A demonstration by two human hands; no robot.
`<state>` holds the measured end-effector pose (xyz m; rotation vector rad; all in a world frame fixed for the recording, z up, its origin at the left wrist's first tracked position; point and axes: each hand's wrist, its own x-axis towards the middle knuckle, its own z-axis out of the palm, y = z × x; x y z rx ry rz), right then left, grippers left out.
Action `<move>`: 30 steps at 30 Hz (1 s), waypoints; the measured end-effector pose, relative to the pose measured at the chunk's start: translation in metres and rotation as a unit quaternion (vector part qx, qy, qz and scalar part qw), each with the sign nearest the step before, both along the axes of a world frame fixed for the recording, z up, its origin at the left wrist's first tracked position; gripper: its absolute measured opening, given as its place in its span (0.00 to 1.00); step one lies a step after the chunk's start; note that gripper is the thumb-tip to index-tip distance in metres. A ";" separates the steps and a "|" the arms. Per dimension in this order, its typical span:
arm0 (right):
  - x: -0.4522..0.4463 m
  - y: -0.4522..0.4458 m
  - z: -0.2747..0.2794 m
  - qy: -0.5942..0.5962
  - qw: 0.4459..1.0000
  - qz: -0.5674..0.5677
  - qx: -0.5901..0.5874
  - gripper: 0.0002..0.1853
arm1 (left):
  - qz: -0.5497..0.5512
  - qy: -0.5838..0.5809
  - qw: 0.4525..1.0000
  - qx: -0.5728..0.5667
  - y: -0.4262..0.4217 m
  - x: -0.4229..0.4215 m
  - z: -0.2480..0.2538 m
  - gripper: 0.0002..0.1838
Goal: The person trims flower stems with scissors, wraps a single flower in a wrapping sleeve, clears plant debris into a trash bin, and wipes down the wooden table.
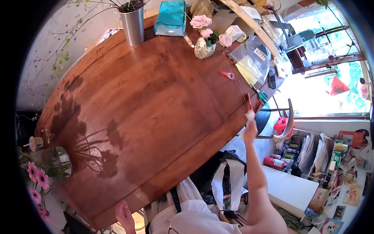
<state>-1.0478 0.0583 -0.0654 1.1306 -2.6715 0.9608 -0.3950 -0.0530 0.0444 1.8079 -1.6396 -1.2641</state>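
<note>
My right hand reaches out at the table's right edge, with its fingers around something whitish and blurred. Just beyond the fingertips lies a red-handled tool, and I cannot make out whether the hand grips it. Teal-handled scissors rest at the table's corner, right of the hand. Farther in on the wooden table is a red peeler-like tool. My left hand is at the near edge, low in the view, its fingers blurred and bent, and what it holds, if anything, is hidden.
A metal vase, a teal package and a speckled vase with pink roses stand along the far side. A glass vase is at left. A plastic bag, phone and curved chair are at right.
</note>
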 end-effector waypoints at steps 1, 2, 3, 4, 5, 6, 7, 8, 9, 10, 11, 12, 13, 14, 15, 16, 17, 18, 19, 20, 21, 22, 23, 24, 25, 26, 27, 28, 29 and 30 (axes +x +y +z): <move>-0.010 -0.005 -0.029 0.015 0.998 0.026 0.062 0.18 | -0.012 -0.007 1.000 -0.006 -0.003 -0.005 0.001 0.09; 0.000 -0.034 -0.001 0.081 0.973 0.152 0.153 0.19 | -0.023 -0.013 1.000 -0.012 -0.006 -0.014 0.004 0.09; 0.008 -0.034 -0.016 0.076 0.978 0.104 0.166 0.20 | -0.035 -0.020 0.999 -0.018 -0.006 -0.020 0.009 0.09; 0.016 -0.032 -0.034 0.070 0.980 0.055 0.177 0.21 | -0.053 -0.038 0.997 -0.029 -0.006 -0.023 0.014 0.09; 0.027 -0.029 -0.050 0.058 0.991 0.018 0.122 0.21 | -0.071 -0.055 0.995 -0.042 -0.008 -0.026 0.018 0.09; 0.045 -0.026 -0.058 0.048 0.996 -0.019 0.067 0.22 | -0.088 -0.071 0.992 -0.054 -0.010 -0.027 0.020 0.09; 0.072 -0.015 -0.062 0.024 0.998 -0.027 0.056 0.22 | -0.074 -0.056 0.995 -0.045 -0.008 -0.025 0.017 0.09; 0.110 -0.011 -0.056 -0.002 0.998 -0.055 0.032 0.21 | -0.061 -0.040 0.997 -0.034 -0.002 -0.022 0.009 0.09; 0.146 -0.002 -0.056 -0.048 0.997 -0.067 -0.013 0.21 | -0.048 -0.021 0.998 -0.023 0.000 -0.023 0.003 0.08; 0.175 0.002 -0.042 -0.043 0.998 -0.046 -0.025 0.21 | -0.053 -0.031 0.998 -0.014 -0.002 -0.030 0.006 0.08; 0.193 0.014 -0.034 -0.089 0.995 -0.022 -0.037 0.20 | -0.058 -0.043 0.997 -0.005 -0.004 -0.039 0.014 0.09; 0.205 0.006 -0.011 -0.181 0.965 -0.168 -0.090 0.15 | -0.062 -0.057 0.996 0.003 -0.006 -0.044 0.019 0.09; 0.186 0.020 -0.023 -0.265 0.923 -0.244 -0.133 0.15 | -0.069 -0.054 0.996 -0.010 -0.006 -0.045 0.018 0.08; 0.155 0.039 -0.039 -0.346 0.867 -0.316 -0.173 0.15 | -0.075 -0.054 0.995 -0.024 -0.006 -0.045 0.017 0.08; 0.119 0.050 -0.050 -0.379 0.833 -0.329 -0.231 0.14 | -0.084 -0.054 0.994 -0.037 -0.007 -0.042 0.016 0.08; 0.099 0.043 -0.052 -0.425 0.787 -0.337 -0.294 0.14 | -0.088 -0.049 0.994 -0.032 -0.009 -0.040 0.014 0.08; 0.079 0.036 -0.053 -0.464 0.734 -0.347 -0.356 0.13 | -0.090 -0.042 0.995 -0.028 -0.012 -0.040 0.008 0.07; 0.076 0.017 -0.046 -0.514 0.665 -0.345 -0.418 0.12 | -0.090 -0.035 0.995 -0.023 -0.012 -0.044 0.006 0.07; 0.077 0.000 -0.044 -0.560 0.590 -0.337 -0.475 0.12 | -0.096 -0.036 0.994 -0.035 -0.013 -0.048 0.005 0.07; 0.090 0.011 -0.091 -0.445 0.737 -0.268 -0.432 0.12 | -0.104 -0.037 0.993 -0.046 -0.017 -0.055 0.008 0.07; 0.108 0.024 -0.099 -0.378 0.844 -0.294 -0.240 0.11 | -0.111 -0.040 0.991 -0.057 -0.020 -0.061 0.011 0.07; 0.127 0.037 -0.105 -0.287 0.903 -0.318 -0.036 0.10 | -0.101 -0.029 0.993 -0.049 -0.021 -0.068 0.013 0.07; 0.147 0.044 -0.077 -0.345 0.892 -0.288 0.041 0.08 | -0.091 -0.020 0.995 -0.040 -0.022 -0.074 0.016 0.07; 0.157 0.051 -0.052 -0.343 0.909 -0.224 0.081 0.12 | -0.082 -0.011 0.996 -0.031 -0.023 -0.079 0.017 0.07; 0.143 0.057 -0.040 -0.318 0.920 -0.213 0.080 0.10 | -0.094 -0.018 0.995 -0.031 -0.024 -0.082 0.018 0.07; 0.125 0.061 -0.028 -0.294 0.931 -0.200 0.080 0.09 | -0.103 -0.027 0.994 -0.030 -0.024 -0.085 0.018 0.07; 0.107 0.040 0.008 -0.433 0.863 -0.216 -0.144 0.08 | -0.114 -0.037 0.992 -0.028 -0.023 -0.086 0.019 0.07; 0.081 0.013 0.038 -0.539 0.730 -0.219 -0.358 0.09 | -0.113 -0.035 0.993 -0.026 -0.022 -0.086 0.017 0.07; 0.055 0.002 0.034 -0.504 0.750 -0.212 -0.373 0.12 | -0.112 -0.034 0.993 -0.024 -0.023 -0.085 0.013 0.08; 0.030 -0.003 0.022 -0.467 0.769 -0.203 -0.387 0.15 | -0.110 -0.032 0.993 -0.024 -0.024 -0.086 0.010 0.08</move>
